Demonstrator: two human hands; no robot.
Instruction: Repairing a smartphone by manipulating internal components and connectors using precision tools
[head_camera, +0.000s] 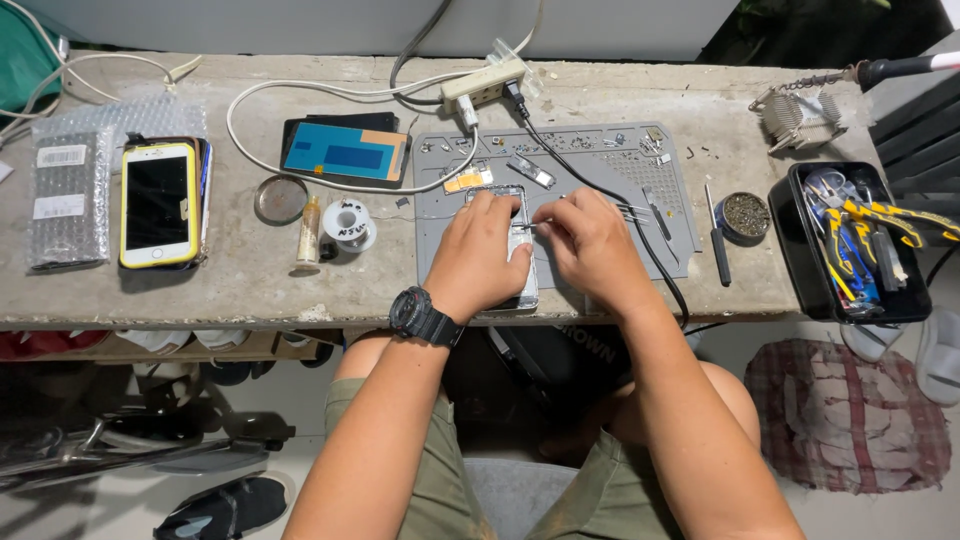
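Centrally on the tabletop (250, 290) lies a grey mat (600, 165) bearing an opened phone (520, 290), likely thin and fragile, best steadied by its edges. Left hand (478, 255) presses it, fingers curled; right hand (590, 245) pinches tweezers (530, 226).

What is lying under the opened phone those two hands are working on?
A grey work mat lies under the opened phone, on the concrete bench. Both hands cover most of the phone's inside.
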